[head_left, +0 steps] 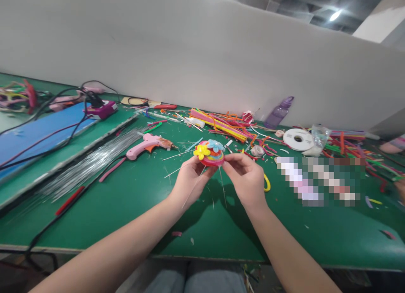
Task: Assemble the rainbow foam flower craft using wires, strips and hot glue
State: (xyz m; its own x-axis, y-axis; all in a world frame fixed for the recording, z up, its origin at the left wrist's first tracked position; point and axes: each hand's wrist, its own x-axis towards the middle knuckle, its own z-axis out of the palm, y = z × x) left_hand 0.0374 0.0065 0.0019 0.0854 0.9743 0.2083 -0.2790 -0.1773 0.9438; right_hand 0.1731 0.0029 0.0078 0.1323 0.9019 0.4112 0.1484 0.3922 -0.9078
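Above the green table, between both hands, is a small round craft piece of coiled red, yellow and blue pipe cleaner. A yellow flower and a light blue flower sit on its top. My left hand is closed on its left and lower side, thumb underneath. The fingertips of my right hand pinch its right edge. Thin clear strands hang from around the piece and the hands. To the left, a pink glue gun lies on its side with its nozzle pointing right.
A bundle of clear thin rods lies left, beside a purple power socket. Coloured pipe cleaners, a purple bottle and a white spool line the back. A grey partition stands behind. A person's hand shows at far right.
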